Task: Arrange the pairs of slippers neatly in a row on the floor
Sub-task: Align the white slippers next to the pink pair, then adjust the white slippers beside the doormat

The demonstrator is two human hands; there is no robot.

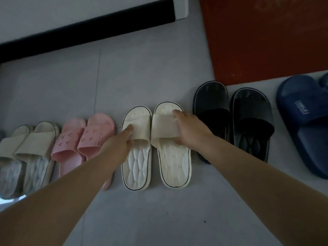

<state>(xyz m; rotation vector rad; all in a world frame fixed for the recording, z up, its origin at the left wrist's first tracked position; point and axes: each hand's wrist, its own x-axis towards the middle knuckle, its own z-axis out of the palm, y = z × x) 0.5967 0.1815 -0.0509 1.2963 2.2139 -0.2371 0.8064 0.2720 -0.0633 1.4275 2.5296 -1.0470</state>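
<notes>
A row of slipper pairs lies on the grey floor. In the middle is a cream pair: my left hand (118, 142) grips the strap of the left cream slipper (136, 164), and my right hand (190, 129) grips the strap of the right cream slipper (174, 162). Both rest on the floor, side by side. To their left sit a pink pair (83, 144) and a beige pair (30, 153). A black pair (234, 121) lies to the right, then a dark blue slipper (305, 121) at the frame's right edge.
A red mat (266, 36) covers the floor at the back right, just behind the black pair. A black skirting strip (85, 31) runs along the wall at the back left. Bare grey floor (159, 210) lies in front of the row.
</notes>
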